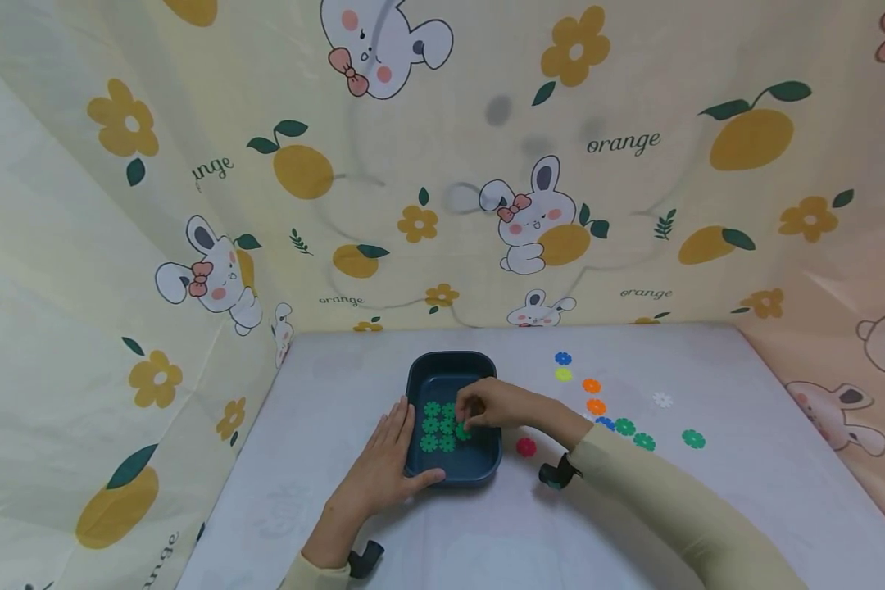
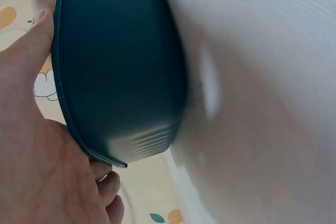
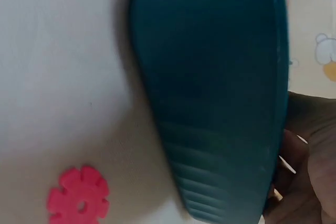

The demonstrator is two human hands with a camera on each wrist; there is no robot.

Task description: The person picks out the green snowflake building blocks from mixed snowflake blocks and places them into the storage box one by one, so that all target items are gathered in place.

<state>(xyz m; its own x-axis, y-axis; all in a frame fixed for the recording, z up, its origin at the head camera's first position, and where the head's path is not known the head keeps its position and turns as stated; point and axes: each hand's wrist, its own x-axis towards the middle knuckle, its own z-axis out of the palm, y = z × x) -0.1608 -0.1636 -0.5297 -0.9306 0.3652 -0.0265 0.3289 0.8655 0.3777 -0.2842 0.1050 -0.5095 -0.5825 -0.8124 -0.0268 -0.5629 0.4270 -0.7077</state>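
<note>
A dark blue rectangular tray [image 1: 475, 472] stands on the table, with several green flower-shaped plastic pieces [image 1: 430, 425] laid in rows inside it. My left hand [image 1: 383, 463] rests against the tray's left side, its fingers straight and its thumb at the near rim. Over the tray's right half, my right hand [image 1: 497, 403] pinches a green flower piece [image 1: 463, 432] low above the bottom. Both wrist views show mostly the tray's outer wall [image 2: 118, 61], and the right fingertips are hidden behind the wall [image 3: 210, 77] in the right wrist view.
Right of the tray lies a red flower piece [image 1: 526, 447]. Farther right are loose orange [image 1: 592, 385], blue [image 1: 563, 358], yellow [image 1: 564, 374], white [image 1: 662, 399] and green pieces [image 1: 693, 438]. A patterned cloth [image 1: 383, 246] hangs behind the white table [image 1: 324, 393].
</note>
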